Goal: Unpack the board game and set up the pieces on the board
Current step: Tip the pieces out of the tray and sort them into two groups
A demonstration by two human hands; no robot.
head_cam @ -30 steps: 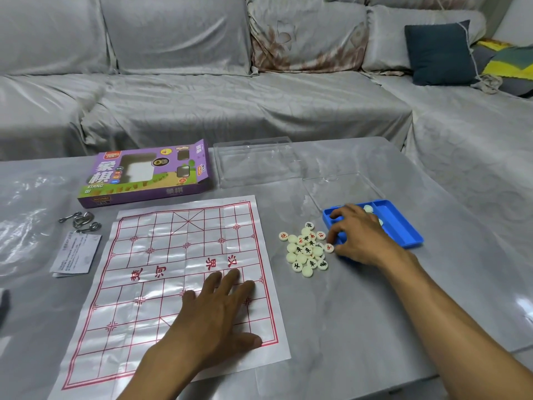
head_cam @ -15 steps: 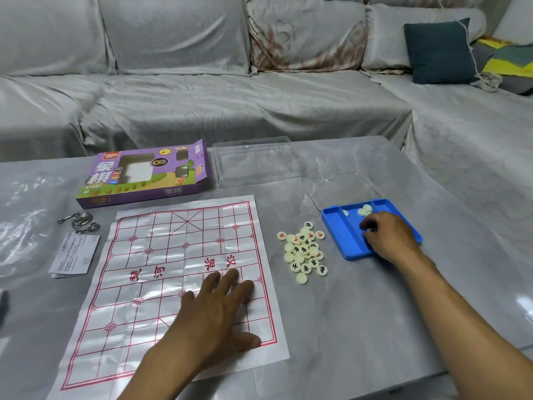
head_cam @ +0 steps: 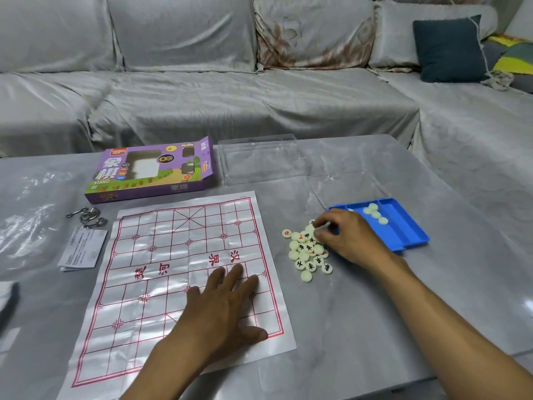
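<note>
Pieces (head_cam: 309, 251), cream discs with red or black characters, lie heaped on the table (head_cam: 360, 327) just right of the paper board (head_cam: 161, 255). Over the heap's far edge the right hand (head_cam: 347, 239) curls its fingers, pinching a disc. Flat on the board presses the left hand (head_cam: 223, 310), fingers straight. Right of the heap sits a blue tray (head_cam: 403, 229) holding a few discs; beyond the board lies the purple box (head_cam: 153, 171).

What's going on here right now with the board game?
A person is unpacking a xiangqi set. Their left hand lies flat on the paper board, holding it down. Their right hand, fingers curled, is at the pile of round pieces lying on the table between the board and the blue tray. A few pieces remain in the tray. No piece stands on the board yet. The purple box lies open behind it.
</note>
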